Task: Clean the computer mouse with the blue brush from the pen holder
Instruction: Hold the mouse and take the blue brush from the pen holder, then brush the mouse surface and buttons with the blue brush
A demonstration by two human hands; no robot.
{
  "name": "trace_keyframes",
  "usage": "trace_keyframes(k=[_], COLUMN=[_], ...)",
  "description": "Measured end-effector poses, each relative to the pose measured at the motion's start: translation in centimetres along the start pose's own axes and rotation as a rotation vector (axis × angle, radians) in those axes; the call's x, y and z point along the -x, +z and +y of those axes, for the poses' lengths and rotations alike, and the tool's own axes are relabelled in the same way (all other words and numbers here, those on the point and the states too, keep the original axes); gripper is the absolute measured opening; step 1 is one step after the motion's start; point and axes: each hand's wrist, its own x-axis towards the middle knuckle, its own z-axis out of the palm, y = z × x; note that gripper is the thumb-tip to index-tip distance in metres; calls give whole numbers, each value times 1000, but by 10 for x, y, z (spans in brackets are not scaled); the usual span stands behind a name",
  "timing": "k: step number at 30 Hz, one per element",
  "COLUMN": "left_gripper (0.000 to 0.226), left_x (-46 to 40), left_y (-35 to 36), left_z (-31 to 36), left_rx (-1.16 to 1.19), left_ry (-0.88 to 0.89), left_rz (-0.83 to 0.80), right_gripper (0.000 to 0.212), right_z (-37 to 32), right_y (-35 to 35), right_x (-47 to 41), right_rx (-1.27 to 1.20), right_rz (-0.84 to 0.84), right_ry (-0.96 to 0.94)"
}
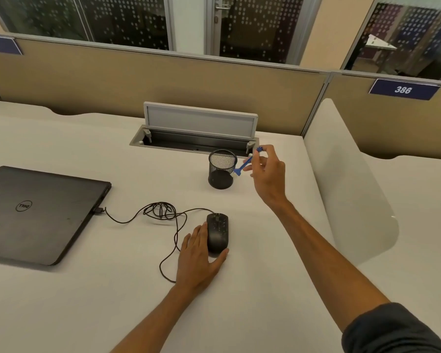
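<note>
Black wired computer mouse (217, 233), matte plastic, lies on the pale off-white counter (87, 289) near the front centre, with the left hand (198, 258) laid flat against its left flank, fingers extended alongside the body and thumb curled round its near end, so the hand steadies it rather than closing over it. Small blue plastic brush (246, 164) with a white tip is pinched between the thumb and fingers of the right hand (269, 174), which is raised above the counter well beyond the mouse and just right of the black wire-mesh cylindrical pen holder (222, 169); the remaining fingers are loosely curled. Brush and mouse are well apart, with bare counter between them. Pen holder stands upright on the counter, just in front of a grey recessed cable tray (194, 143) whose flap lid is tilted up. Closed dark grey laptop (38, 212) sits at the left, joined to the mouse by a thin black cable (161, 211) that loops and tangles on the counter between them and passes left of the left hand. Tan fabric partition (138, 80) backs the counter; a white curved divider panel (346, 179) stands at the right. Mouse long axis runs near to far, cable end pointing away from the person. Brush long axis is tilted, its white-tipped end angled down and left toward the pen holder.
</note>
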Motion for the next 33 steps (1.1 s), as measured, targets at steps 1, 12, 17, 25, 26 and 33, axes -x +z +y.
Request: trace_keyframes(k=[1, 12, 17, 25, 26, 33], left_gripper=[83, 86, 89, 85, 85, 84], left_x=[0, -4, -13, -5, -7, -5], left_y=[0, -4, -4, -1, -2, -2], left_z=[0, -7, -7, -14, -13, -15], left_rx=[-2, -73, -53, 36, 41, 36], left_ry=[2, 40, 40, 23, 20, 30], left_rz=[-2, -50, -62, -82, -75, -52], right_gripper=[28, 21, 14, 6, 6, 10], right_z=[0, 15, 16, 22, 21, 19], right_y=[-4, -27, -34, -31, -31, -18], right_x=[5, 74, 94, 145, 146, 161], right_rx=[-42, -341, -446, -422, -408, -302], right_rz=[6, 18, 18, -36, -45, -106], right_ry=[42, 371, 454, 460, 446, 402])
